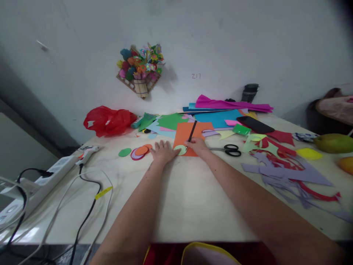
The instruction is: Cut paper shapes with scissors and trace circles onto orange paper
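An orange sheet [190,129] lies on the table, with a pale green paper circle [181,149] on its lower left part. My right hand [197,145] is closed around a black pencil [192,130], its lower end by the circle's edge. My left hand [162,151] lies flat with spread fingers, the thumb touching the circle. Left of it are orange, lilac and red circles [137,154] in an overlapping group and a green circle [125,152]. Black-handled scissors [231,150] lie just right of my right hand.
Coloured sheets [217,117] are heaped at the back beside a red plastic bag [107,120]. Lilac and red scraps [286,173], a phone [255,124] and a green mango [333,142] are on the right. A power strip [55,173] with cables runs along the left edge.
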Demonstrator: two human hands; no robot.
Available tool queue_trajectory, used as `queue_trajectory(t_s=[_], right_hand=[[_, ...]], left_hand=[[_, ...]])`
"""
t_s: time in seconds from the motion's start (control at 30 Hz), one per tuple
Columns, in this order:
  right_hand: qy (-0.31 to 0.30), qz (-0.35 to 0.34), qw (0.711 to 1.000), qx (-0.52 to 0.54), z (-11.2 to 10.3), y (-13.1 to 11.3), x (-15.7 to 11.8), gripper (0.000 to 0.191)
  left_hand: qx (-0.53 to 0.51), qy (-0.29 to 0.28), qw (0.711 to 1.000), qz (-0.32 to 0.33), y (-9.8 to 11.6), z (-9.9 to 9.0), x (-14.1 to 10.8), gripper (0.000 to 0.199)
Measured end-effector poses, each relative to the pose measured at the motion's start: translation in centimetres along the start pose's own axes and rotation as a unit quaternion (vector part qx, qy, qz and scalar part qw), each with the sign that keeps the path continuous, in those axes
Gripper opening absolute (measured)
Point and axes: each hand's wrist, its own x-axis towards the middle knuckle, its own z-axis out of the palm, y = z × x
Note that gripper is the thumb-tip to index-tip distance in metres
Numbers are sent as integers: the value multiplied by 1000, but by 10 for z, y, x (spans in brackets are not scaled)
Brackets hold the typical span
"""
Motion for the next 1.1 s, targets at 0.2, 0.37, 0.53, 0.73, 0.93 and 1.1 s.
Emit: queue_trajectory(t_s=[0.2, 0.37, 0.53, 0.73, 0.93, 1.1], right_hand=[[-23, -11, 999, -28, -1, -3, -3, 19], [-32, -36, 998, -42, -3, -7, -6, 18], [-41, -41, 997, -47, -5, -10, -8, 17], [-51, -44, 995, -68, -8, -14, -9, 14], [-53, -49, 995, -71, -8, -15, -9, 13], [-60, -55, 995, -61, -8, -14, -9, 13]], left_hand=[[-6, -3, 1000, 1, 0, 2, 2, 94], [-1, -1, 1000, 0, 0, 1, 2, 92], [0, -5, 1000, -1, 0, 0, 1, 91], [-3, -7, 1000, -1, 0, 0, 1, 95], [-3, -12, 1000, -2, 1, -1, 1, 95], [-5, -13, 1000, -6, 1, 0, 1, 95]])
